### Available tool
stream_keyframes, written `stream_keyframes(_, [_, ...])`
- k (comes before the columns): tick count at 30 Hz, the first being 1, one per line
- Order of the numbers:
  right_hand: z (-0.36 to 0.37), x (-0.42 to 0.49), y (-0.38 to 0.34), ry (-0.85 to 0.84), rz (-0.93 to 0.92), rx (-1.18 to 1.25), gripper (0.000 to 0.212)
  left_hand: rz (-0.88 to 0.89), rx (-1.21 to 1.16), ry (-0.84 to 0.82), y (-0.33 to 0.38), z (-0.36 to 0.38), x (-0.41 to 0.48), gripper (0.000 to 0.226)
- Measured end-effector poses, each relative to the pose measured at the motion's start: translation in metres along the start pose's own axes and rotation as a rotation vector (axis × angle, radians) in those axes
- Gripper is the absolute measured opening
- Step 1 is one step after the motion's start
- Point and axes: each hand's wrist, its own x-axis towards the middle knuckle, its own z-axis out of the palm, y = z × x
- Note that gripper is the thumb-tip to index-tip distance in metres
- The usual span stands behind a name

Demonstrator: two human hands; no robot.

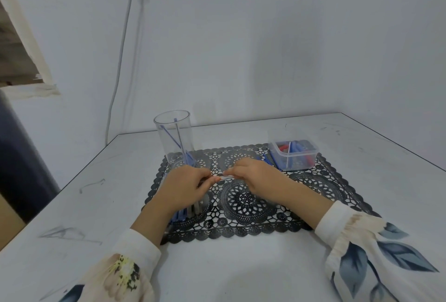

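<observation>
Head view: I see the left hand (184, 188) and right hand (256, 176) close together over the mat (246, 227) on the desk (217, 268), each grip pinching one end of a clear tube (228, 177).

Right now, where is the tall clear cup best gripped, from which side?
Probably round the cup at mid-height, from its left over bare table. It stands upright with straight round sides; sticks lean up to its rim, and the left hand and right hand pinch a tube just in front.
</observation>
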Motion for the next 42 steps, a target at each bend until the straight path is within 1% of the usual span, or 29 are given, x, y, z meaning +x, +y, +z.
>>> stream_keyframes(2, [-0.001,0.001,-0.001,0.004,0.024,-0.032,0.053,-0.003,0.021,0.024,0.001,-0.001,0.0,0.052])
stream_keyframes(3, [-0.003,0.001,-0.001,0.018,0.04,-0.049,0.047,-0.001,0.026,0.037,0.001,-0.001,-0.001,0.057])
stream_keyframes(5, [-0.006,0.001,-0.002,0.048,0.072,-0.093,0.037,-0.002,0.018,0.063,0.001,-0.001,0.0,0.058])
stream_keyframes(8, [-0.008,0.002,0.0,0.026,0.114,-0.153,0.036,-0.01,0.029,0.079,0.001,0.0,0.0,0.061])
stream_keyframes(10, [-0.007,0.002,0.001,0.047,0.118,-0.146,0.034,-0.019,0.03,0.088,0.001,0.001,0.0,0.062])
stream_keyframes(13, [-0.004,0.002,0.003,0.127,0.094,-0.135,0.03,-0.027,0.01,0.096,0.002,0.0,-0.001,0.054])
stream_keyframes(17, [-0.001,0.0,0.002,0.279,0.037,-0.148,0.014,-0.048,-0.041,0.078,0.006,-0.004,-0.001,0.034])
stream_keyframes(18, [-0.001,0.0,0.002,0.325,0.023,-0.162,0.012,-0.053,-0.07,0.074,0.008,-0.005,-0.002,0.032])
stream_keyframes(20, [-0.002,0.0,0.0,0.401,-0.025,-0.191,0.012,-0.063,-0.135,0.063,0.01,-0.006,-0.001,0.036])
stream_keyframes(22, [-0.003,0.0,-0.002,0.438,-0.064,-0.2,0.023,-0.071,-0.17,0.054,0.011,-0.007,-0.001,0.037])
stream_keyframes(23, [-0.005,0.0,-0.003,0.438,-0.07,-0.197,0.027,-0.073,-0.173,0.055,0.011,-0.007,-0.001,0.037])
stream_keyframes(24, [-0.006,0.001,-0.002,0.443,-0.07,-0.186,0.026,-0.075,-0.171,0.059,0.011,-0.007,-0.001,0.036])
stream_keyframes(26, [-0.005,0.001,-0.001,0.433,-0.07,-0.137,0.012,-0.073,-0.156,0.073,0.01,-0.007,-0.001,0.036])
stream_keyframes(29, [0.0,0.002,0.002,0.379,-0.041,-0.082,0.024,-0.075,-0.118,0.081,0.007,-0.007,-0.001,0.037])
stream_keyframes(31, [0.001,0.002,0.001,0.372,-0.033,-0.069,0.021,-0.067,-0.105,0.076,0.006,-0.005,-0.001,0.038])
stream_keyframes(34, [0.0,0.002,0.001,0.422,-0.023,-0.043,0.018,-0.058,-0.126,0.079,0.006,-0.004,-0.002,0.038])
stream_keyframes(37, [-0.001,0.002,0.0,0.447,-0.009,-0.021,0.02,-0.047,-0.152,0.1,0.008,-0.005,-0.002,0.038])
stream_keyframes(42, [0.003,0.002,0.0,0.389,0.023,-0.041,0.024,-0.013,-0.089,0.142,0.006,-0.005,-0.002,0.038])
